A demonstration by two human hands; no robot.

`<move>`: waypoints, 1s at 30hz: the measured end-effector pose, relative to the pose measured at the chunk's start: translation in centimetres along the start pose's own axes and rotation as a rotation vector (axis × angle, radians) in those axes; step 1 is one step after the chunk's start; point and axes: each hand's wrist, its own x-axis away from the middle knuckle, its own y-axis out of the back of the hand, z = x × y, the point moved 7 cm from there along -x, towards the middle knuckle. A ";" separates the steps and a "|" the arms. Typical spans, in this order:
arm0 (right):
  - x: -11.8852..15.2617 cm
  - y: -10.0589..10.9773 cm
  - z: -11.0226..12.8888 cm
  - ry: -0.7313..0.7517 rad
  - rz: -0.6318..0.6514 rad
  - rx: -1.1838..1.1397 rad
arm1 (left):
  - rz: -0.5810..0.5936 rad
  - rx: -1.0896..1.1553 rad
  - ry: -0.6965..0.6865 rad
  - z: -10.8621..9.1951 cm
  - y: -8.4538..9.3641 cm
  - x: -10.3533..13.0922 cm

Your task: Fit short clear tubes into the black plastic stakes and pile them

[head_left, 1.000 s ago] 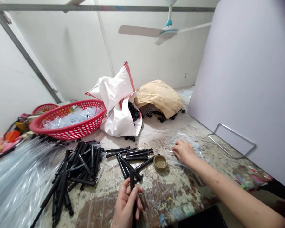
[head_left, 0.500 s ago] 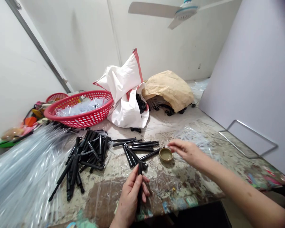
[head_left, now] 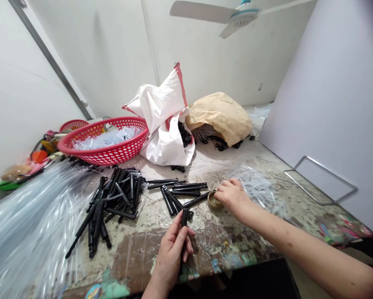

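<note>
My left hand (head_left: pixel 173 250) is closed around a black plastic tube (head_left: pixel 184 219), held upright near the table's front edge. My right hand (head_left: pixel 232 196) reaches over a small round dish (head_left: pixel 213 202), its fingers bent together and dipping at the rim. Whatever those fingertips may hold is hidden behind the hand. Just left of the dish lie several loose black tubes (head_left: pixel 186 192). A larger heap of black tubes (head_left: pixel 120 195) rests farther left. Thin clear plastic strips (head_left: pixel 257 185) are spread behind and to the right of my right hand.
Long clear plastic tubing (head_left: pixel 40 224) covers the table's left side. A red basket (head_left: pixel 111 157) holds clear pieces at the back left. Behind the tubes stand a white sack (head_left: pixel 164 104) and a tan cloth (head_left: pixel 220 114) over more pieces. A metal wire frame (head_left: pixel 323 180) stands at right.
My right hand has moved from the dish's right side onto it, turning palm down, and now covers part of it. My left hand holds the black tube almost still.
</note>
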 end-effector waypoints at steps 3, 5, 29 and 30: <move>0.5 0.4 -0.5 -0.040 -0.065 -0.093 | -0.009 -0.008 -0.002 0.0 0.0 0.1; 1.1 0.8 -0.6 -0.094 -0.111 -0.281 | -0.017 -0.003 -0.003 -0.1 0.0 0.1; 1.6 0.2 5.7 -0.181 -0.165 -0.967 | 0.010 0.071 -0.031 -0.6 0.2 0.3; 1.6 0.1 5.9 -0.169 -0.149 -0.959 | 0.010 0.061 -0.028 -0.6 0.2 0.3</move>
